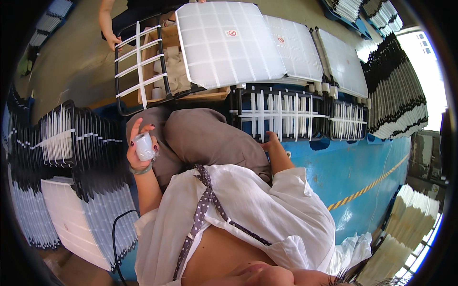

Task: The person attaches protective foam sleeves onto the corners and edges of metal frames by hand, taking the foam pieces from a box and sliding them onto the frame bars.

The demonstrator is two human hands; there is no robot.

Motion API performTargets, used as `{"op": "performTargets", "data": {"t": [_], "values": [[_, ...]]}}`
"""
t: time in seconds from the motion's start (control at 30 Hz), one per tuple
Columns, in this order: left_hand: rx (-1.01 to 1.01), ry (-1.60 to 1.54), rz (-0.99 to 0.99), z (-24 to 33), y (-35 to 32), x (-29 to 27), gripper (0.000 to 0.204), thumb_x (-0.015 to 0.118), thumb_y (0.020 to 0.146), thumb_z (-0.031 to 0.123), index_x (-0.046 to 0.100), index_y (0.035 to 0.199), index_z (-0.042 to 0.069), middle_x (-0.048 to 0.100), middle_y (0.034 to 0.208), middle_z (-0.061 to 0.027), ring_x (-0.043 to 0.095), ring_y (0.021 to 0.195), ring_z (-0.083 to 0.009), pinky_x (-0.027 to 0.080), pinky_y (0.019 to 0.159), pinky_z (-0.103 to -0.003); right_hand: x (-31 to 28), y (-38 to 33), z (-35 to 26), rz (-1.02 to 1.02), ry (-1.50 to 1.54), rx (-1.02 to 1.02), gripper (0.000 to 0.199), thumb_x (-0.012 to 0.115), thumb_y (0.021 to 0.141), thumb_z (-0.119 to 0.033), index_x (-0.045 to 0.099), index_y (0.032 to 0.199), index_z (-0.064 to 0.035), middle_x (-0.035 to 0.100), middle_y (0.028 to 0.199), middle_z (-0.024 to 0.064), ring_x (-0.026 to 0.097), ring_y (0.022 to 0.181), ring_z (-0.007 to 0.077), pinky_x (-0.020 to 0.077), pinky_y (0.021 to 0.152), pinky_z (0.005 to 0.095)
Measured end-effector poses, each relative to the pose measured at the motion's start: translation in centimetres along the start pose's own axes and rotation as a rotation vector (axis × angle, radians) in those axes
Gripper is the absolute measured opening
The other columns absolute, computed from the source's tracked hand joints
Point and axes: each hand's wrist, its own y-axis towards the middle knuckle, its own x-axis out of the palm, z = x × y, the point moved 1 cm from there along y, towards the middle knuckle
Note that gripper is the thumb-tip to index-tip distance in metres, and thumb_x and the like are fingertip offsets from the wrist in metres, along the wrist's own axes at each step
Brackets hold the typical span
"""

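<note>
1. Progress, as a judgement: a good part of the work looks done. Stacks of finished black-and-white frames (pixel 81 143) stand at nine o'clock from the person's lap, and more lean in a thick row (pixel 398 95) at two o'clock. Three white mesh panels (pixel 229 43) lie at twelve o'clock over a line of black frames with white strips (pixel 281 117).

2. What is left: the frame in the line nearest the right hand looks to be the one in work; whether its strips are all fixed cannot be told. An open wooden box (pixel 167 52) at eleven o'clock holds more white rolls, so supply remains.

3. Left hand (pixel 140 148): raised at nine o'clock from the knees, curled round a small white tape roll (pixel 144 147), thumb and fingers closed on it. The roll is held up in the air, clear of the frames.

4. Right hand (pixel 271 142): stretched forward to one o'clock, fingers resting on the lower edge of the strip frame. How far open it is cannot be told; nothing shows in its grip.

5. Another person's hand (pixel 113 42) rests on an upright frame (pixel 140 66) at eleven o'clock, well apart from the person's own hands.
</note>
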Motion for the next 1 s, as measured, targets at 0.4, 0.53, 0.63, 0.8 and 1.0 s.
{"op": "performTargets", "data": {"t": [0.4,0.53,0.63,0.8,1.0], "values": [[-0.143,0.272,0.121,-0.1,0.4,2.6,0.060,0.063,0.075,0.026,0.037,0.123,0.001,0.053,0.096,-0.0119,0.056,0.074,-0.0154,0.048,0.066,-0.027,4.3,-1.3,0.1,0.572,-0.539,-0.931,0.053,0.063,0.071,-0.023,0.042,0.113,0.0022,0.050,0.106,0.0184,0.050,0.098,0.0313,0.0393,0.086,0.0411],[-0.260,0.617,-0.088,-1.5,-2.4,3.6,0.060,0.068,0.073,0.030,0.042,0.119,0.001,0.052,0.095,-0.0047,0.053,0.081,-0.0107,0.045,0.072,-0.023,15.7,-6.9,6.5,0.076,-1.018,-1.705,0.042,0.065,0.067,-0.015,0.050,0.103,0.0010,0.054,0.101,0.0168,0.049,0.098,0.0315,0.0368,0.086,0.0379],[-0.344,0.635,-0.297,-2.7,-2.3,5.3,0.055,0.067,0.071,0.017,0.044,0.119,0.003,0.053,0.096,-0.0032,0.049,0.093,-0.0137,0.038,0.083,-0.027,22.9,-9.6,10.5,-0.261,-1.359,-1.861,0.027,0.063,0.067,-0.011,0.057,0.093,-0.0057,0.056,0.097,0.0138,0.049,0.096,0.0322,0.0378,0.084,0.0387],[-0.056,1.329,-0.569,-1.5,-1.2,7.6,0.055,0.069,0.063,0.014,0.051,0.115,0.009,0.053,0.108,-0.0081,0.046,0.102,-0.0248,0.033,0.090,-0.034,30.6,-10.9,15.8,-0.541,-1.756,-2.130,0.017,0.057,0.066,-0.007,0.060,0.083,-0.0086,0.059,0.092,0.0071,0.047,0.102,0.0299,0.0355,0.090,0.0398],[0.019,1.116,-0.189,0.6,4.5,5.2,0.028,0.064,0.073,0.021,0.058,0.096,0.006,0.059,0.072,-0.0074,0.054,0.054,-0.0187,0.044,0.053,-0.027,36.8,-9.6,17.9,-0.319,-2.182,-2.125,0.019,0.051,0.072,-0.010,0.063,0.086,-0.0122,0.059,0.099,0.0020,0.042,0.112,0.0253,0.0235,0.101,0.0422]]}}
